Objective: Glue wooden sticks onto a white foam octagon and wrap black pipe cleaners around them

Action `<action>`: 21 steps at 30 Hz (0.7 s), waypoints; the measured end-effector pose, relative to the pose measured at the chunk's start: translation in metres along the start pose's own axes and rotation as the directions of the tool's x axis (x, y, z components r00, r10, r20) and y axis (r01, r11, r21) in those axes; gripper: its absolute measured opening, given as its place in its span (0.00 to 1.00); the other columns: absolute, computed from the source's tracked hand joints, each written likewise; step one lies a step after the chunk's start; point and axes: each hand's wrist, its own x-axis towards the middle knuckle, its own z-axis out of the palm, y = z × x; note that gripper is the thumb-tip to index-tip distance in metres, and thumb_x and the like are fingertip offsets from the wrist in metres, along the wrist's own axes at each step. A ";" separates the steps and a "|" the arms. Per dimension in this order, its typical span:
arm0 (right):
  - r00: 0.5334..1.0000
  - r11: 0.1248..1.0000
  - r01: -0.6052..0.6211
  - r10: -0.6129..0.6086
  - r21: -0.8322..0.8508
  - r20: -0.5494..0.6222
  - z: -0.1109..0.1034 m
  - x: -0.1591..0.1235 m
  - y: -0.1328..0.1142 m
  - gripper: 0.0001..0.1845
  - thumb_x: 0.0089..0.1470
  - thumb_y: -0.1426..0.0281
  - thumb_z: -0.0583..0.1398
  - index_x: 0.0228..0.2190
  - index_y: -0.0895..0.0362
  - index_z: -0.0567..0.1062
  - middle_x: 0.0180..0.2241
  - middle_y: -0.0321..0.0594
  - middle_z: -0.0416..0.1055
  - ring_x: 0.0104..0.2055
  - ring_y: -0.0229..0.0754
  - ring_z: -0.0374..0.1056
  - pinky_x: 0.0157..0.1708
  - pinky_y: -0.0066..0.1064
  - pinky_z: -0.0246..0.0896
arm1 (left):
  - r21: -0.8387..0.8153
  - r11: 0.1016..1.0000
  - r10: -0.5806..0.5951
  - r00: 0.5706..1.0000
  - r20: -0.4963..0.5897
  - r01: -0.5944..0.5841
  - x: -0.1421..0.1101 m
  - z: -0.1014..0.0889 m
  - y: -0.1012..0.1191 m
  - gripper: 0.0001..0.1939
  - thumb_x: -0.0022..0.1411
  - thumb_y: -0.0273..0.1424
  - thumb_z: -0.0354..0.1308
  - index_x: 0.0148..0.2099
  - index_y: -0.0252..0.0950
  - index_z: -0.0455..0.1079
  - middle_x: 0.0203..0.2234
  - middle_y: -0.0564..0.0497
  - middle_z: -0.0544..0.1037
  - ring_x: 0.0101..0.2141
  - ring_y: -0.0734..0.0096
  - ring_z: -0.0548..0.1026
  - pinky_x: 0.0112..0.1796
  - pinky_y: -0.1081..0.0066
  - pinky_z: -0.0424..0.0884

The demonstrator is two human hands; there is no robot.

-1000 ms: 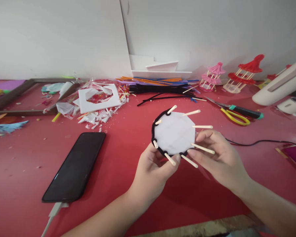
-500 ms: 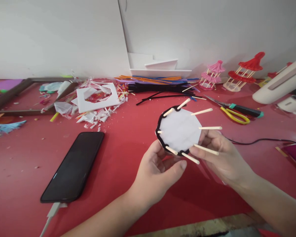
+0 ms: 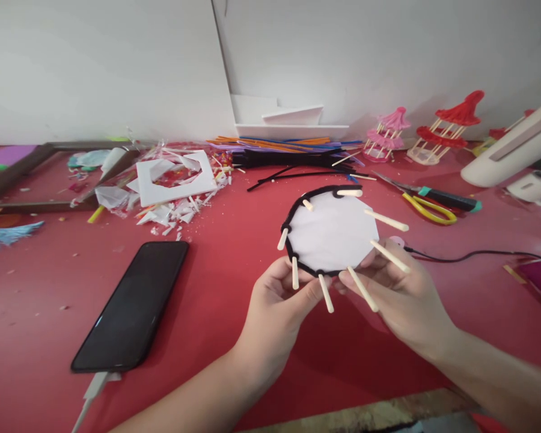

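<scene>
Disc, white and many-sided, is gripped at its near edge by both hands, tilted, raised over table. Left hand: closed on edge, thumb on near side. Right hand: fingers closed on edge, thumb near the black stem's near end. Step in hand looks like running black stem round the sticks. Next move calls for a steady hold, stem kept snug, bare side by right hand accessible. Counts: 1 disc, 8 sticks, 5 along the stem, 3 on the bare side. Also 1 phone left of left hand; 1 yellow-handled scissors beyond right hand; 2 full tower models, pink and red, farther beyond it.
</scene>
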 end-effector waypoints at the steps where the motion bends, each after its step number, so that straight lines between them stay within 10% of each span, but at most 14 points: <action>1: 1.000 1.000 -0.002 0.002 -0.004 -0.009 0.000 0.000 0.000 0.13 0.50 0.69 0.68 0.28 0.52 0.68 0.27 0.30 0.75 0.30 0.37 0.77 0.33 0.27 0.76 | -0.022 1.000 -0.005 1.000 -0.002 0.005 0.000 0.000 0.000 0.06 0.58 0.29 0.67 0.34 0.35 0.72 0.27 0.54 0.80 0.32 0.75 0.79 0.40 0.74 0.75; 21: 1.000 0.989 0.027 -0.026 -0.143 0.010 0.000 0.002 0.004 0.15 0.51 0.69 0.67 0.24 0.54 0.64 0.22 0.29 0.69 0.25 0.33 0.71 0.27 0.24 0.69 | -0.014 0.998 -0.058 0.998 -0.027 0.058 0.002 0.003 0.002 0.09 0.54 0.29 0.70 0.36 0.34 0.74 0.29 0.54 0.77 0.33 0.76 0.76 0.39 0.75 0.73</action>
